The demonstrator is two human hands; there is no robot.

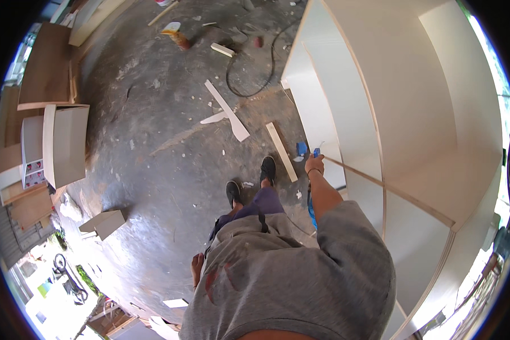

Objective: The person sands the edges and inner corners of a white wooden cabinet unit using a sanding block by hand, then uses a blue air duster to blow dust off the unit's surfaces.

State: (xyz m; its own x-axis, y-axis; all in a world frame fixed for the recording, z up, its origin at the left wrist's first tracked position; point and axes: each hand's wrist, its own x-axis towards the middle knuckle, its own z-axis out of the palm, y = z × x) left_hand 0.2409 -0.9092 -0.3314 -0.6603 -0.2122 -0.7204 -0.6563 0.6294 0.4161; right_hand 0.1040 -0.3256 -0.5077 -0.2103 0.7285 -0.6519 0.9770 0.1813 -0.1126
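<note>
One hand shows clearly: our right hand (pixel 314 164) is closed around a blue tool (pixel 316 152), pressed where a thin wooden strip (pixel 391 190) meets the white cabinet (pixel 413 113), likely to steady the joint. From the hand, the strip's long axis runs away rightward. Our left hand (pixel 197 266) hangs behind our hip; its grip we cannot tell.

A carpentry workshop with a rough concrete floor

Offcuts of board (pixel 228 110) and wood strips (pixel 281 151) lie scattered on the stained grey floor (pixel 153 170) at centre; a large white unfinished cabinet (pixel 402 113) with raw ply edges fills the right of the frame, stacked panels (pixel 45 68) lean at upper left, and a black power cable (pixel 255 73) loops at top centre
</note>
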